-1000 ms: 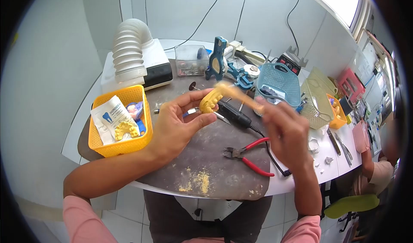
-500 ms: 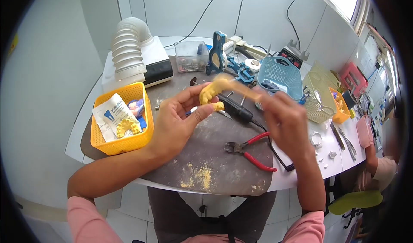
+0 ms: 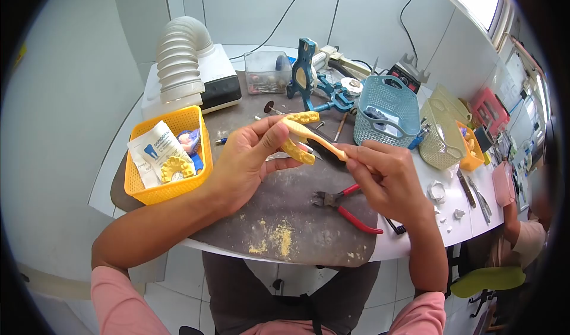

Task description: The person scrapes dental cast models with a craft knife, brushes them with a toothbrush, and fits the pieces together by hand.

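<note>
Biggest thing in front of us is the white bench (image 3: 401, 247), with a grey mat (image 3: 297, 219) over its middle. Far left is the white boxy unit (image 3: 222, 68) with a fat ribbed hose (image 3: 178, 62). Far right on the mat sits our light blue basket (image 3: 371, 134), and over on the left there's the yellow-orange basket (image 3: 172, 191), holding a paper packet (image 3: 155, 148) and a spare dental cast (image 3: 176, 167).

Our left hand (image 3: 246, 157) is clamped on the yellow dental arch cast (image 3: 297, 152), thumb on the near face and fingers curled round the back. The cast sits just off to the right of that palm, curve tucked into our grip, open side facing right, one end far and the other near. Our right hand (image 3: 386, 178) is pinched shut on the narrow end of an orange-tan tool (image 3: 312, 134). Its wider end crosses the cast by our left thumb; can't make out any bristles.

The red-handled side cutters (image 3: 339, 205) lie on the mat just left of our right hand, nose pointing left. Smallest of all, yellow crumbs (image 3: 282, 240) are scattered on the near part of the mat.
</note>
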Demonstrator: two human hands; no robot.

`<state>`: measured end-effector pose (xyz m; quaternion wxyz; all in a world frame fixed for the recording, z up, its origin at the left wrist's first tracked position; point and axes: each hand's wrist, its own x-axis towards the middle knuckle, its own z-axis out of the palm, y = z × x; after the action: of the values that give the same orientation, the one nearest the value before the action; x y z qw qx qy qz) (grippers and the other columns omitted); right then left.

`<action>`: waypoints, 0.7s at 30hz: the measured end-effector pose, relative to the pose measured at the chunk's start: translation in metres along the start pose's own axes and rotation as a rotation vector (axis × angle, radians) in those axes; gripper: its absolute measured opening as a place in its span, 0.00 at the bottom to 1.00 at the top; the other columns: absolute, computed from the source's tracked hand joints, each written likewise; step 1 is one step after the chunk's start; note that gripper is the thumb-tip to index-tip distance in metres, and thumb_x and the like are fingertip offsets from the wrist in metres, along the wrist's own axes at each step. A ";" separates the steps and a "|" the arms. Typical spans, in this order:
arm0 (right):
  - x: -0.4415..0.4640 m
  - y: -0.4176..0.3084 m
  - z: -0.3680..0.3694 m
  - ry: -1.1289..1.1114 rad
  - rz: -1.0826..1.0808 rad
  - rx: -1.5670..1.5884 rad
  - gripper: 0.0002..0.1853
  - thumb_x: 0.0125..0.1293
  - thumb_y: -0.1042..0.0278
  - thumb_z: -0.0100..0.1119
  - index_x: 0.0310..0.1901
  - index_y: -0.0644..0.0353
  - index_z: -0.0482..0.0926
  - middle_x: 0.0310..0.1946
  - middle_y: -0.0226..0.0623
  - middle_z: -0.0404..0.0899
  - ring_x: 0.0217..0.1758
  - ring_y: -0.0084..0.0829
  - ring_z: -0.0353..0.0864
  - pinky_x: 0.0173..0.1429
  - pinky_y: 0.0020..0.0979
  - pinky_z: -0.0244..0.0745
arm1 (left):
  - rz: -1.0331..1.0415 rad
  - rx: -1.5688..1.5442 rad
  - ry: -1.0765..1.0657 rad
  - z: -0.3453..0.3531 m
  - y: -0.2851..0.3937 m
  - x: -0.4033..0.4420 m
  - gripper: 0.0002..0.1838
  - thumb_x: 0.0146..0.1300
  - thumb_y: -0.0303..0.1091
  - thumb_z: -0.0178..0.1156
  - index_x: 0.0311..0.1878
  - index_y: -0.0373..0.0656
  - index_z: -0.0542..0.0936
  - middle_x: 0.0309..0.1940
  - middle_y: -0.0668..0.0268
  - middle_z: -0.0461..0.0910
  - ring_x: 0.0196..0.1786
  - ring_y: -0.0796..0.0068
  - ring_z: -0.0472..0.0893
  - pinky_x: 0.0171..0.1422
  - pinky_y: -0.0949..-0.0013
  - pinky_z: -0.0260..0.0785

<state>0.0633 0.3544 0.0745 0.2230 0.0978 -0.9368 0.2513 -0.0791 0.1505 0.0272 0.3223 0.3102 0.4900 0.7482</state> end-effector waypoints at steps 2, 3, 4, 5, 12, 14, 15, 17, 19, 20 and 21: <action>-0.001 0.003 -0.016 -0.024 0.000 -0.013 0.13 0.68 0.76 0.59 0.52 0.65 0.86 0.24 0.38 0.76 0.21 0.28 0.73 0.26 0.31 0.66 | -0.037 -0.041 -0.005 0.004 0.001 -0.003 0.30 0.70 0.56 0.60 0.63 0.40 0.75 0.47 0.67 0.82 0.53 0.75 0.83 0.61 0.64 0.79; -0.002 0.004 -0.024 -0.048 -0.002 -0.033 0.13 0.68 0.76 0.59 0.51 0.65 0.86 0.24 0.38 0.77 0.21 0.27 0.74 0.26 0.31 0.67 | -0.069 -0.087 -0.013 0.006 0.000 -0.004 0.27 0.72 0.52 0.61 0.62 0.40 0.76 0.45 0.65 0.83 0.52 0.75 0.84 0.62 0.63 0.79; -0.003 0.004 -0.029 -0.050 0.005 -0.038 0.13 0.68 0.76 0.60 0.52 0.65 0.86 0.24 0.37 0.77 0.21 0.27 0.74 0.26 0.32 0.67 | -0.070 -0.087 -0.011 0.007 0.000 -0.004 0.27 0.72 0.52 0.61 0.62 0.40 0.76 0.45 0.65 0.83 0.52 0.75 0.84 0.62 0.63 0.79; -0.002 0.004 -0.026 -0.052 0.003 -0.037 0.13 0.68 0.76 0.60 0.52 0.65 0.86 0.24 0.37 0.77 0.21 0.27 0.74 0.26 0.32 0.67 | -0.044 -0.078 0.006 0.007 -0.001 -0.003 0.30 0.69 0.57 0.61 0.60 0.40 0.76 0.46 0.66 0.82 0.53 0.76 0.83 0.61 0.65 0.79; -0.002 0.005 0.001 -0.017 -0.035 -0.007 0.14 0.67 0.76 0.61 0.52 0.63 0.86 0.23 0.37 0.75 0.20 0.31 0.72 0.26 0.34 0.66 | -0.035 -0.110 0.141 -0.004 0.003 -0.002 0.28 0.68 0.60 0.61 0.54 0.42 0.77 0.48 0.67 0.80 0.55 0.76 0.80 0.62 0.68 0.78; -0.007 0.011 -0.015 -0.162 -0.007 -0.090 0.13 0.65 0.76 0.63 0.51 0.62 0.87 0.24 0.37 0.75 0.21 0.32 0.74 0.27 0.34 0.67 | -0.045 -0.123 0.170 -0.006 0.002 -0.001 0.27 0.69 0.59 0.61 0.53 0.42 0.77 0.48 0.66 0.80 0.55 0.75 0.80 0.63 0.67 0.77; -0.006 0.011 -0.013 -0.165 -0.013 -0.089 0.13 0.65 0.76 0.63 0.51 0.62 0.87 0.24 0.37 0.75 0.21 0.32 0.74 0.27 0.34 0.67 | -0.053 -0.135 0.190 -0.007 0.001 0.000 0.26 0.70 0.58 0.60 0.52 0.42 0.78 0.49 0.65 0.81 0.55 0.75 0.80 0.65 0.67 0.76; -0.007 0.013 -0.008 0.061 -0.001 -0.196 0.14 0.64 0.77 0.63 0.52 0.62 0.86 0.25 0.37 0.76 0.22 0.32 0.75 0.27 0.34 0.68 | -0.021 -0.168 0.165 -0.009 0.001 0.002 0.25 0.72 0.55 0.59 0.54 0.41 0.77 0.51 0.62 0.81 0.57 0.73 0.80 0.68 0.67 0.74; -0.006 0.010 -0.004 0.052 -0.009 -0.238 0.15 0.65 0.78 0.61 0.53 0.63 0.86 0.26 0.37 0.76 0.22 0.31 0.76 0.27 0.34 0.68 | 0.086 -0.161 0.223 -0.008 0.001 0.004 0.22 0.75 0.50 0.58 0.55 0.39 0.77 0.54 0.60 0.81 0.61 0.71 0.80 0.70 0.67 0.72; -0.006 0.009 -0.002 0.042 -0.019 -0.196 0.16 0.65 0.79 0.61 0.54 0.63 0.85 0.26 0.38 0.76 0.22 0.31 0.75 0.27 0.34 0.68 | 0.068 -0.196 0.221 -0.011 0.000 0.003 0.20 0.75 0.44 0.59 0.59 0.38 0.75 0.56 0.58 0.80 0.64 0.70 0.78 0.73 0.67 0.70; -0.007 0.008 0.000 0.032 -0.031 -0.153 0.16 0.65 0.80 0.60 0.55 0.64 0.84 0.26 0.38 0.75 0.22 0.31 0.75 0.27 0.34 0.68 | 0.065 -0.196 0.220 -0.010 -0.001 0.004 0.20 0.75 0.44 0.59 0.59 0.38 0.75 0.56 0.58 0.80 0.64 0.70 0.78 0.73 0.67 0.70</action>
<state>0.0667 0.3618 0.0681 0.2486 0.0911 -0.9479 0.1773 -0.0891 0.1483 0.0236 0.2712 0.2090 0.4367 0.8319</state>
